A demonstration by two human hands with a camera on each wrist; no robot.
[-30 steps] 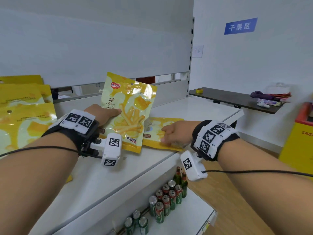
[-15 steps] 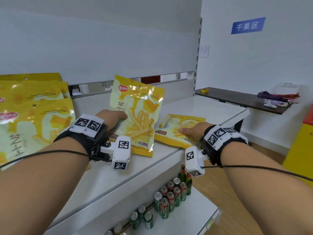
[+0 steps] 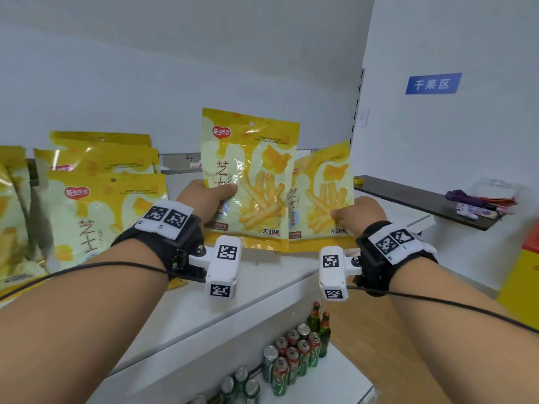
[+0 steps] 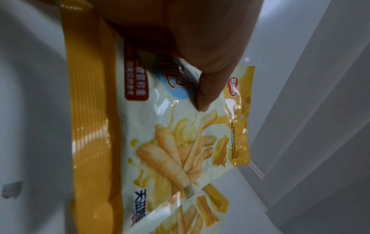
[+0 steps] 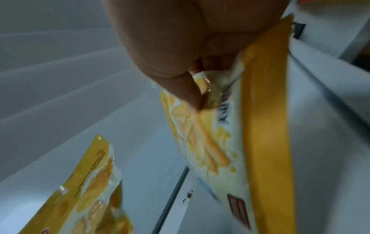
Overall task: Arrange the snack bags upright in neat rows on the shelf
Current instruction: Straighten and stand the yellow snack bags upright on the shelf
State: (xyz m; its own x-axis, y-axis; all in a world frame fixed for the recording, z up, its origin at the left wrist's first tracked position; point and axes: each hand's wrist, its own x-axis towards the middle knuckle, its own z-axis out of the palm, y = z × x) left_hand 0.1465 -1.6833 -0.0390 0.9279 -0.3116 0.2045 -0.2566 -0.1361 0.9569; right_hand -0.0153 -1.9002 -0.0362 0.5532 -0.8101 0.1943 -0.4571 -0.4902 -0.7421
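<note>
Evidently both hands were busy standing bags up. The left hand [image 3: 208, 196] gripped one snack bag [image 3: 250, 182] at its left edge, thumb across the printed front and fingers behind, keeping it vertical with its bottom seam just above or touching the shelf [image 3: 180, 313]; which, I could not tell. To the right of that bag and partly tucked behind it, the right hand [image 3: 360, 212] pinched a second bag [image 3: 323, 188] near its lower right corner, tilted a little, likely so it could be set into line beside the first. Holding each by an edge kept the fronts facing outward and let the bottoms settle flat.

Both bags were glossy yellow-and-cream film pouches, flat and rectangular with crimped seams, slightly puffed, and dimpling under the thumbs.

Left of the first bag, more bags [image 3: 96, 205] of the same kind leaned upright in overlapping rows. The shelf was smooth white board. Below the first bag, on a lower shelf, stood cans [image 3: 287, 363] and green bottles [image 3: 319, 322].
</note>
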